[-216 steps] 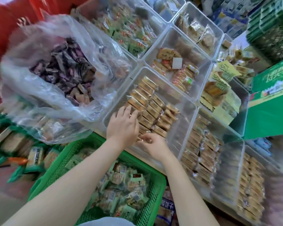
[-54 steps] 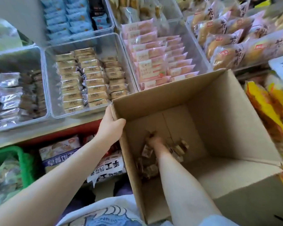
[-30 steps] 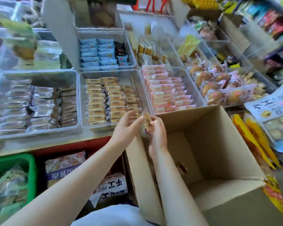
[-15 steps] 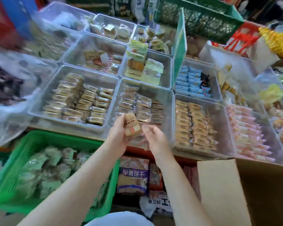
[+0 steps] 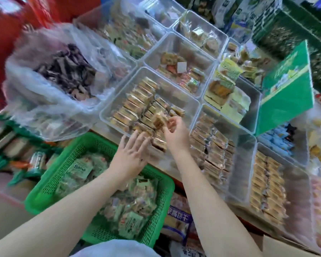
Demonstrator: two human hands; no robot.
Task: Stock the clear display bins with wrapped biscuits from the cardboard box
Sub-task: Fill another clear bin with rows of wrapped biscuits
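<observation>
Now placing: the right hand (image 5: 175, 130) pinches a wrapped biscuit (image 5: 158, 121) over the centre clear bin (image 5: 119, 101); the left hand (image 5: 132, 153) is spread open. Next, I judge, lower it into a row.

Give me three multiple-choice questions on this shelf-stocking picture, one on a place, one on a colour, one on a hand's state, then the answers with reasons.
1. Where is the wrapped biscuit the right hand holds?
A. Over the clear bin of golden biscuits
B. In the basket
C. Inside the plastic bag

2. What colour is the mesh basket under the left arm?
A. Red
B. Green
C. Blue

3. How is the left hand?
A. Gripping a packet
B. Clenched in a fist
C. Fingers spread, holding nothing

Answers: 1 A, the biscuit hangs above that bin's rows. 2 B, its walls are green. 3 C, straight fingers reach toward the bin's near edge.
</observation>
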